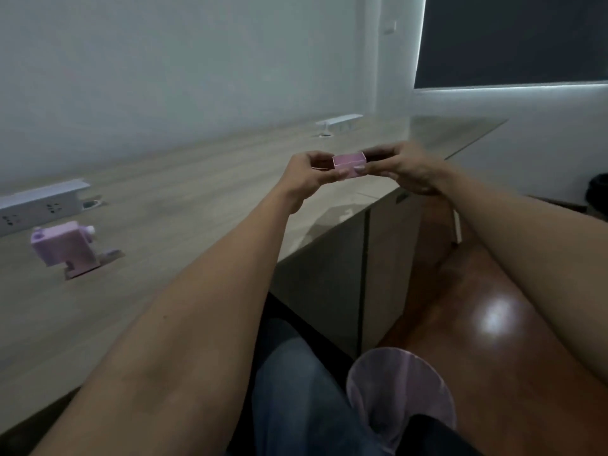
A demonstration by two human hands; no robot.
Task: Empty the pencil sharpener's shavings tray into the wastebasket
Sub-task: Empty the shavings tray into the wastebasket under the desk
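Observation:
A small pink shavings tray (349,162) is held in the air above the desk's right end, pinched between both hands. My left hand (306,174) grips its left side and my right hand (406,167) grips its right side. The pink pencil sharpener (67,246) stands on the wooden desk (184,199) at the far left, its tray slot empty. A dark round object, possibly the wastebasket (597,192), shows at the right edge on the floor, mostly cut off.
A white power strip (42,205) lies along the wall behind the sharpener, and a second one (339,121) sits further back. Cabinet fronts (345,258) run under the desk. Brown glossy floor (477,307) lies to the right, with my pink slipper (398,390) on it.

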